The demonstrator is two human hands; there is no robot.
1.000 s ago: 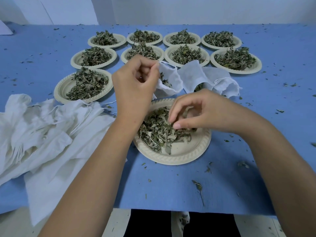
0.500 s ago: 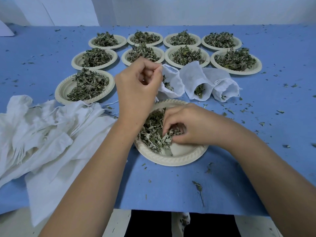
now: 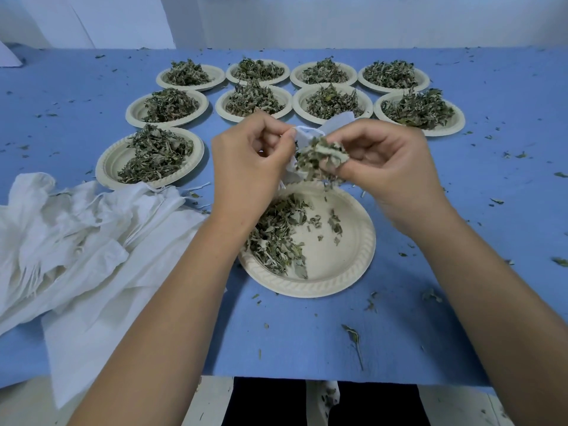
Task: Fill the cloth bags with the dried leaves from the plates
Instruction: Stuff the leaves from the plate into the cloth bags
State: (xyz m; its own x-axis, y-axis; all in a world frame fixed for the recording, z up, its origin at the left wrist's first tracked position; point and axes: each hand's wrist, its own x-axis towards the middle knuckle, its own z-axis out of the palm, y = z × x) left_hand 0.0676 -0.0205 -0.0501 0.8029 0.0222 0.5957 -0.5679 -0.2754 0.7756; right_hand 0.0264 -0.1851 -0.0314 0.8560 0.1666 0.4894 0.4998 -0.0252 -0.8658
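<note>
My left hand is pinching open a cloth bag above the near plate, while my right hand is pinching a clump of dried leaves at its mouth. That plate is looking about half emptied, and nine heaped plates and a pile of empty bags on my left are waiting. The near plate is sitting close to the front edge of the table, with open blue surface lying to my right.

A blue-covered table meets a white wall; below, what looks like pale flooring.

cloth bag mostly hidden, cloth pile cropped left
</note>
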